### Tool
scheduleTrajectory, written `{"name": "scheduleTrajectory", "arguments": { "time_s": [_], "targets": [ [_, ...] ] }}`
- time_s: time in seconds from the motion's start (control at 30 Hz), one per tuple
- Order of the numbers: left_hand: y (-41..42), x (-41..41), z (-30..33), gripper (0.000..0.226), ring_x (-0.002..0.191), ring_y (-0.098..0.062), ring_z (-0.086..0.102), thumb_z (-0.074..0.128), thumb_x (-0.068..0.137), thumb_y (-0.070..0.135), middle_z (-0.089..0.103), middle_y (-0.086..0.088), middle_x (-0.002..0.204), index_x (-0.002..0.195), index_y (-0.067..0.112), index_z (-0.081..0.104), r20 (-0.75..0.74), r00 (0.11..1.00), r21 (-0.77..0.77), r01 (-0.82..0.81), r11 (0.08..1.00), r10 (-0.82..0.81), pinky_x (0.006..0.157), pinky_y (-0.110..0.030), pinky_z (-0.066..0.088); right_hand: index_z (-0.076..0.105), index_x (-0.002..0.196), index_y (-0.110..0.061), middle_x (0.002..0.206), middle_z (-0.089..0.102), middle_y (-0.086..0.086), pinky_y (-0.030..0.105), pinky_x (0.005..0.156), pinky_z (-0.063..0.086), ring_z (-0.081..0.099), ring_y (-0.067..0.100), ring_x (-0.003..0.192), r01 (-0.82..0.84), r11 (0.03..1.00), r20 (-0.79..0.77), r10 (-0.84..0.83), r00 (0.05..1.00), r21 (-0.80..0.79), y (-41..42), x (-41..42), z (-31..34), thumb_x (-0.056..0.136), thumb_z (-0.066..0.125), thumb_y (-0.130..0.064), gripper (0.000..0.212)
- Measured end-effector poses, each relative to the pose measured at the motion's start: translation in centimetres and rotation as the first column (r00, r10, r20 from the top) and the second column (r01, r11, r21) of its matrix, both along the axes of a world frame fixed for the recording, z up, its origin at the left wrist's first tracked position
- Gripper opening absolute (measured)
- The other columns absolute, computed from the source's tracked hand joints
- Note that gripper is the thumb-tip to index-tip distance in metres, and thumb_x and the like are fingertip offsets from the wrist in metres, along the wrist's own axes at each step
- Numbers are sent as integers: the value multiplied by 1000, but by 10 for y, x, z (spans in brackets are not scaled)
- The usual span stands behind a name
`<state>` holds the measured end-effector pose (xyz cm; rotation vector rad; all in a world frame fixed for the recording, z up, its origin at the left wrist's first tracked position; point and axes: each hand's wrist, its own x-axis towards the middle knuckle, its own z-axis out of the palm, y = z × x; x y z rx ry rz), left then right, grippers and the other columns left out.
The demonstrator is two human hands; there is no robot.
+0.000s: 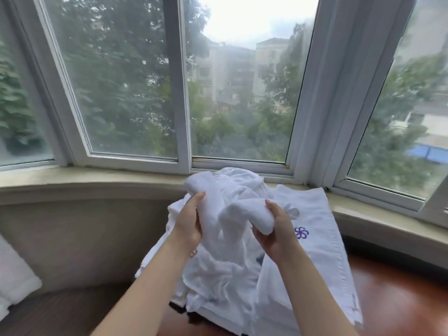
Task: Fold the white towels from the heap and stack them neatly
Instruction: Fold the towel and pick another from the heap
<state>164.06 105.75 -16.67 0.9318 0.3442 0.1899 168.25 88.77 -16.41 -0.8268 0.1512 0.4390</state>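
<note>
- Foreground: both forearms reach forward and up over the heap (218, 282) of white towels, which sits on a dark wooden surface (400, 299) just below the window sill (97, 183).
- Left hand (190, 223): fingers curled round one bunched end of a white towel (228, 207), thumb pointing up. Grasping, not released.
- Right hand (275, 235): closed on the other bunched end of the same towel, fingers wrapped under it.
- The towel is lifted clear above the heap, crumpled into a rough inverted U between the hands. No clean long axis yet; the held span runs roughly left-right, with loose folds rising behind toward the window.
- Step, as I read it: picking one towel out and hunting for edges. Folding not started.
- Next move needs: find two adjacent corners, shake it flat, get a straight edge before the first fold.
- Right of heap: a flatter white cloth (315, 238) with a purple flower mark (301, 232), draped over the sill edge. Can't tell if it's a folded towel.
- Far: bay window (181, 93), trees and buildings outside.
</note>
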Motion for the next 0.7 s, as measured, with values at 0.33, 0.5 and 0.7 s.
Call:
{"name": "scheduleTrajectory", "arguments": {
  "time_s": [0.33, 0.5, 0.7],
  "targets": [
    [20, 92, 4, 31, 90, -23, 63, 46, 97, 32, 65, -11, 91, 102, 6, 63, 1, 976, 187, 213, 959, -217, 82, -34, 49, 64, 92, -8, 67, 68, 3, 17, 49, 51, 65, 13, 55, 115, 989, -23, -114, 993, 90, 16, 60, 3, 94, 53, -24, 19],
    [45, 115, 12, 30, 82, -23, 66, 61, 81, 22, 68, -13, 87, 105, 4, 65, 69, 923, 278, 348, 895, -380, 70, -31, 54, 64, 82, -8, 64, 68, 4, 19, 47, 52, 66, 13, 52, 229, 961, -11, -230, 973, 155, 34, 57, 19, 95, 53, -21, 21],
    [68, 133, 26, 40, 73, -24, 61, 65, 78, 12, 61, -12, 84, 117, 4, 59, 100, 832, 177, 524, 833, -545, 62, -30, 48, 61, 81, -12, 60, 65, -3, 16, 46, 49, 64, 9, 51, 531, 838, 93, -543, 835, 122, 53, 31, 40, 94, 53, -20, 18]
  ]
}}
